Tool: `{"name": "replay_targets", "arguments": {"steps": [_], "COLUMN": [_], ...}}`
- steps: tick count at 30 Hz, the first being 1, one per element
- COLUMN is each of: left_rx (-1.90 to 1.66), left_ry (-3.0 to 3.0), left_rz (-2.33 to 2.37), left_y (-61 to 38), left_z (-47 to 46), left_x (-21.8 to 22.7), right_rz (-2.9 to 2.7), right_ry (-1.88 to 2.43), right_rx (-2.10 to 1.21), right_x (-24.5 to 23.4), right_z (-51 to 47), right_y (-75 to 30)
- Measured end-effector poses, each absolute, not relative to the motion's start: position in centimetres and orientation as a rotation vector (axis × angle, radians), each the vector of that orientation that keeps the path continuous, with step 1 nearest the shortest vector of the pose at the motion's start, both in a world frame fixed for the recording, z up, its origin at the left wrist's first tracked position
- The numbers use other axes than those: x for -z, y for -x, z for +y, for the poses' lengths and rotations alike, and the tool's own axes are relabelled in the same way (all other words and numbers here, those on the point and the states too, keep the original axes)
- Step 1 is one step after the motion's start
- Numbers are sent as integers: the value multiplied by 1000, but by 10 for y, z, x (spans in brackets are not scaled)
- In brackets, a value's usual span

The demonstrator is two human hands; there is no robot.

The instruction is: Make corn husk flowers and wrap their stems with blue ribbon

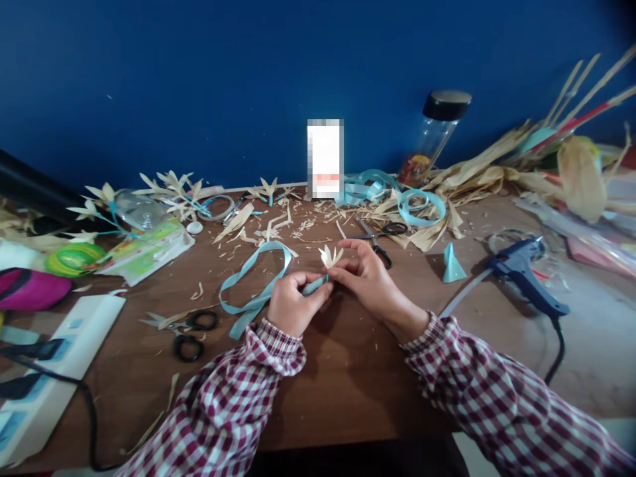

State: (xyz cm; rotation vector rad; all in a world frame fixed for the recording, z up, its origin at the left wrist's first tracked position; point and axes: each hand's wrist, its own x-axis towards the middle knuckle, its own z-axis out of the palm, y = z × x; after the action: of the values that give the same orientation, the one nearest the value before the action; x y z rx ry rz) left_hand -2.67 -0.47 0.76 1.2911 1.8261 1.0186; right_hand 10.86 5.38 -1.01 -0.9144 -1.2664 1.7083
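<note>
Over the middle of the table, my right hand [365, 275] pinches the base of a small cream husk flower [330, 256], its pointed petals spreading upward. Close beside it, my left hand [298, 301] is closed on a light blue ribbon [315, 285], which shows between thumb and fingers near the flower's base. A long loop of the ribbon [256, 299] lies on the table to the left of that hand. The flower's stem is hidden by my fingers. Black-handled scissors [373, 232] lie just beyond my right hand.
A second pair of scissors [186, 328] lies at left, near a white power strip [92, 324]. A blue glue gun [529, 271] stands at right beside a small blue cone [452, 265]. Finished husk flowers [173, 189], ribbon rolls [421, 207], husks [481, 162] and a bottle [437, 136] line the back.
</note>
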Motion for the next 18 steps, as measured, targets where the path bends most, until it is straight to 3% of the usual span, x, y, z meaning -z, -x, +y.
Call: {"name": "replay_targets", "arguments": {"steps": [18], "left_rx": [-818], "left_ry": [-1328], "left_rz": [1899], "left_y": [30], "left_z": [-5], "left_x": [-16], "right_rz": [-1672], "right_ry": [1011], "right_rx": [-1354], "right_x": [2], "right_z": [49], "right_y": [-114]}}
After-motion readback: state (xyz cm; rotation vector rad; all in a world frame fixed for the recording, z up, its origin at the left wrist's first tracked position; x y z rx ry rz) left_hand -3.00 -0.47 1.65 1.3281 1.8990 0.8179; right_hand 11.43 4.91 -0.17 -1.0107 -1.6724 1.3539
